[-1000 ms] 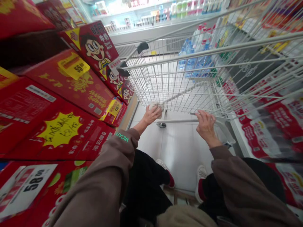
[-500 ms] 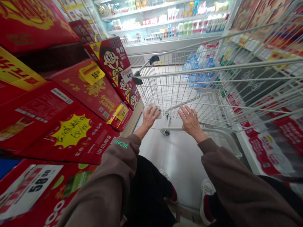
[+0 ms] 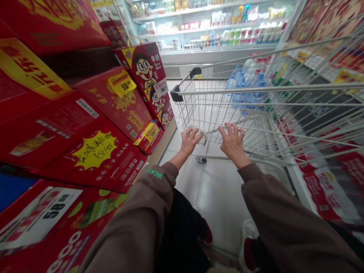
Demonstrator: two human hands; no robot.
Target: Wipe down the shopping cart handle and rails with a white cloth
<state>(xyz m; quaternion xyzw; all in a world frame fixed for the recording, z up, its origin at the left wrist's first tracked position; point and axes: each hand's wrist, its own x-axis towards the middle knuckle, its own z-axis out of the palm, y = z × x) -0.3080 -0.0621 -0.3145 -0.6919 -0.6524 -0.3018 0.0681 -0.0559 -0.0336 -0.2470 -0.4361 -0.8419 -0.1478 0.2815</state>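
A white wire shopping cart stands in front of me in a shop aisle. My left hand presses a crumpled white cloth against the near lower corner of the basket, fingers curled over the cloth. My right hand is just to the right of it, fingers spread and resting on the basket's bottom wires, holding nothing. Below both hands runs the cart's lower frame bar. Both arms are in brown sleeves.
Stacked red boxes with yellow price tags fill the left side. Red-labelled packs line the right. A caster sits on the pale tiled floor. Bottled water and a chilled shelf lie beyond.
My right hand let go of the cart's lower bar, rose and moved left to the basket wires with fingers spread. My left hand kept the cloth on the corner.
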